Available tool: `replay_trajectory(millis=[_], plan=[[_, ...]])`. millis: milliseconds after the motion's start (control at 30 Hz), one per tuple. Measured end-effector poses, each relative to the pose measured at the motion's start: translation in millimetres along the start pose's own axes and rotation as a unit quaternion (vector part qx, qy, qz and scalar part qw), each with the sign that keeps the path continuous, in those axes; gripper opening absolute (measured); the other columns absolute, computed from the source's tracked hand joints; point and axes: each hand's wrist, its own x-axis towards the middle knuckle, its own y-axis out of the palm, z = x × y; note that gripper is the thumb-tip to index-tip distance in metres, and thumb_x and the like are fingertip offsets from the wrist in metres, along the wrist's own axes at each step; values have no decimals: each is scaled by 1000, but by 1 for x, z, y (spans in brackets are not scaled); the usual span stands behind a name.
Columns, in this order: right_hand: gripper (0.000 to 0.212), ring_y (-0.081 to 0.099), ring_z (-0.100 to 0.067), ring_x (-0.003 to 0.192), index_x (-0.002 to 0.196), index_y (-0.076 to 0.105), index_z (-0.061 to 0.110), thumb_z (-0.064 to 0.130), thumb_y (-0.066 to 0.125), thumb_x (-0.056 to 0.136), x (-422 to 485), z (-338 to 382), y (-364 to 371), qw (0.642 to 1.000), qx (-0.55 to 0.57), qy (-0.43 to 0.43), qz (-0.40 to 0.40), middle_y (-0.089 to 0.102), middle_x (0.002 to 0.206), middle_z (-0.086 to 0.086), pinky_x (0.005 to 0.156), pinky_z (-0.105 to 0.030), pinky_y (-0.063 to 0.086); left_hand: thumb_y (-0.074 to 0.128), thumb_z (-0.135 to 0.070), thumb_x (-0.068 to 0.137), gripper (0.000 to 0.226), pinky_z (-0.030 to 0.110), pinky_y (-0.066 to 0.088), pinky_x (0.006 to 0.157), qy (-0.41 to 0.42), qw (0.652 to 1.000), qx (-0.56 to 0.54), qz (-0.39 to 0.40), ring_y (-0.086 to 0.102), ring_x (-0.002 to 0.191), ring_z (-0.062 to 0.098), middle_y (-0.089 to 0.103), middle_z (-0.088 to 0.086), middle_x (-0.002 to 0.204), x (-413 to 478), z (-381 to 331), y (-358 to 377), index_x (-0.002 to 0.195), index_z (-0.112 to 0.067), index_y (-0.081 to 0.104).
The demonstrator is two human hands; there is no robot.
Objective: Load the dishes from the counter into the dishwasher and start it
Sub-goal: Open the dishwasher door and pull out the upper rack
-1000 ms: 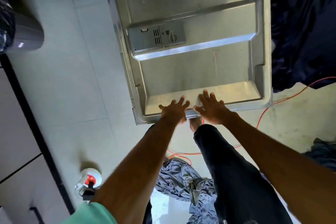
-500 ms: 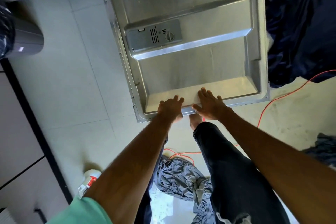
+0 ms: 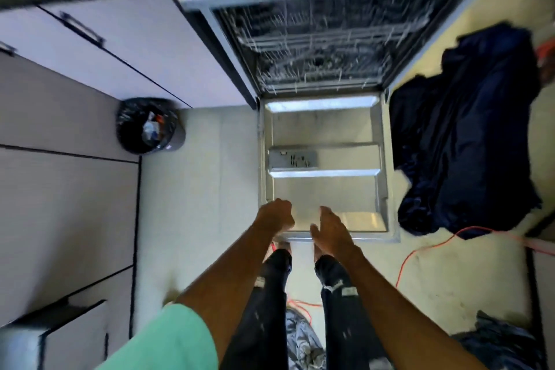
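Observation:
The dishwasher door (image 3: 324,192) lies open and flat in front of me, its steel inner face up, with the detergent dispenser (image 3: 292,158) on its left. Behind it the tub shows a wire rack (image 3: 315,48); blur hides whether anything sits in it. My left hand (image 3: 276,216) is curled into a fist over the door's near left edge and holds nothing that I can see. Just right of it, my right hand (image 3: 330,231) hovers over the same edge with the fingers stretched out. No dishes are in view.
A black-lined trash bin (image 3: 148,126) stands on the floor left of the door, against pale cabinets (image 3: 90,48). A dark blue cloth (image 3: 468,135) lies heaped right of the door. An orange cable (image 3: 426,249) crosses the floor, and grey cloth (image 3: 303,342) lies by my feet.
The view has pulled back and tilted up, so the tub and rack now show. Both hands have come off the door's near edge; my left fingers have curled in.

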Motion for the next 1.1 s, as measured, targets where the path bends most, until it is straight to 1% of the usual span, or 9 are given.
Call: replay_trajectory(millis=[167, 400, 533, 633, 700, 833, 900, 967, 1100], plan=[[42, 59, -32, 119, 132, 50, 2, 25, 57, 97, -64, 63, -66, 997, 22, -64, -44, 61, 127, -17, 98, -35, 45, 50, -17, 99, 28, 36, 52, 94, 31, 993, -108, -35, 64, 108, 32, 66, 15, 119, -77, -5, -50, 117, -1, 65], [47, 51, -28, 129, 139, 49, 5, 25, 60, 98, -96, 106, -101, 992, 3, -114, -59, 55, 140, -14, 106, -32, 39, 54, -13, 101, 25, 23, 46, 82, 87, 983, -137, -82, 65, 97, 23, 69, 14, 113, -125, -4, -66, 116, 3, 66], [32, 64, -33, 106, 117, 65, -1, 21, 66, 94, -70, 124, -123, 986, 108, -84, -100, 69, 115, -20, 91, -38, 49, 54, -12, 99, 23, 28, 45, 78, 107, 973, -160, -126, 67, 96, 32, 69, 21, 104, -106, 7, -88, 104, 7, 67], [22, 64, -32, 84, 94, 69, -1, 21, 67, 92, -37, 127, -146, 943, 312, -25, -111, 69, 93, -19, 89, -50, 53, 54, -9, 99, 25, 26, 43, 78, 108, 959, -200, -168, 66, 96, 34, 69, 23, 102, -74, 15, -111, 98, 9, 70], [10, 64, -27, 94, 95, 68, 11, 21, 67, 94, -14, 124, -158, 887, 453, -2, -92, 69, 106, -16, 90, -46, 53, 53, -9, 98, 25, 25, 43, 74, 95, 950, -244, -173, 66, 92, 33, 69, 24, 99, -46, 18, -126, 94, 9, 70], [16, 64, -28, 114, 107, 66, 14, 25, 67, 95, 37, 119, -174, 855, 501, 3, -135, 67, 122, -15, 93, -39, 54, 56, -13, 96, 19, 32, 52, 81, 75, 927, -312, -197, 66, 97, 30, 67, 15, 104, 9, 28, -147, 106, 0, 65], [22, 65, -26, 113, 111, 68, 15, 27, 68, 93, 69, 118, -177, 884, 432, -9, -176, 69, 121, -9, 98, -43, 53, 55, -17, 97, 23, 35, 55, 83, 86, 928, -269, -241, 65, 100, 28, 65, 11, 108, 35, 32, -157, 117, -6, 58], [32, 66, -25, 110, 120, 67, 15, 24, 70, 89, 96, 115, -179, 941, 219, -50, -253, 69, 124, -5, 104, -38, 48, 56, -16, 94, 38, 41, 54, 95, 113, 930, -147, -318, 60, 114, 26, 62, 9, 124, 55, 35, -168, 131, -12, 50], [62, 39, -34, 142, 147, 43, 2, 18, 67, 93, 154, 116, -209, 936, -54, -133, -322, 42, 153, -18, 118, -37, 31, 61, -17, 90, 77, 48, 33, 119, 199, 875, 42, -439, 27, 149, 32, 26, 16, 161, 94, 30, -204, 156, -6, 22]])
